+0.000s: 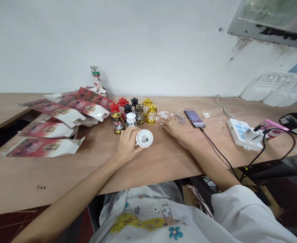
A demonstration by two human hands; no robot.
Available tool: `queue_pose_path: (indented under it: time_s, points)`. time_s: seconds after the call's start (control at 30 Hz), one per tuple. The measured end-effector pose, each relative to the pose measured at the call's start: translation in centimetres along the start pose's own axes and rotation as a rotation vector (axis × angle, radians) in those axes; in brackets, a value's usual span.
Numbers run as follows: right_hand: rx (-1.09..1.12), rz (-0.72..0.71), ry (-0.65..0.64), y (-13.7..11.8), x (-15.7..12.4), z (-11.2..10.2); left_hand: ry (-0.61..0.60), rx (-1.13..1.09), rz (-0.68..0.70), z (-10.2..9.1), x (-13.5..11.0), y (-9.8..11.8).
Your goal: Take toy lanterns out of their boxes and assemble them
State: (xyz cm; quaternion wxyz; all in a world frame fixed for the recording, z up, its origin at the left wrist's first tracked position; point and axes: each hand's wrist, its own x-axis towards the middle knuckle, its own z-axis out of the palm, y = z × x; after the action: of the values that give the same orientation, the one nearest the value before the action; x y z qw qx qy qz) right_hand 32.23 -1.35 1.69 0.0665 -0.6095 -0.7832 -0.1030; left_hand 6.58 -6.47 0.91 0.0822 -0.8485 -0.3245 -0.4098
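White and round, a base is gripped by the left hand over the bench. The right hand bends its fingers beside small white discs, any grip unclear; farther off, lettering on red boxes and a green-banded tube is too small to read.

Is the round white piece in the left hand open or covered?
Open towards the camera: the white piece shows small metallic parts inside.

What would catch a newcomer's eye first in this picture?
Likely the cluster of colourful little lanterns near the picture's centre, on the table. In front, the left hand holds a round white piece with small metallic-looking parts inside. Red printed boxes lie leftward, several overlapping.
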Motion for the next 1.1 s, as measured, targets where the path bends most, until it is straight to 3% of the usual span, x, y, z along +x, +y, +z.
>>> queue_pose_path:
  time_s: [0.3, 0.43, 0.5, 0.57, 0.67, 0.73, 0.87, 1.1]
  points:
    - [-0.234, -0.169, 0.082, 0.2, 0.1, 1.4, -0.016, 0.014, 0.036, 0.0, -0.1, 0.0]
    - [-0.209, -0.192, 0.151, 0.8, 0.3, 1.9, -0.015, 0.007, 0.044, 0.0, 0.0, 0.0]
    - [-0.097, -0.184, 0.230, 0.8, 0.2, 1.9, -0.016, 0.007, 0.041, 0.0, 0.0, 0.0]
    - [0.102, -0.188, 0.388, 0.2, -0.4, 1.5, -0.014, 0.014, 0.033, 0.0, 0.0, 0.1]
    - [0.458, -0.242, 0.691, -2.0, -1.9, 0.1, -0.006, 0.034, 0.006, 0.0, 0.1, 0.2]
    - [0.613, -0.322, 0.796, -4.0, -3.0, -1.2, -0.001, 0.049, -0.011, 0.0, 0.1, 0.2]
    - [0.668, -0.462, 0.780, -7.0, -4.3, -2.7, 0.010, 0.073, -0.026, -0.1, 0.2, 0.4]
    - [0.696, -0.402, 0.574, -7.6, -4.5, -3.0, -0.007, 0.108, -0.007, -0.1, 0.1, 0.3]
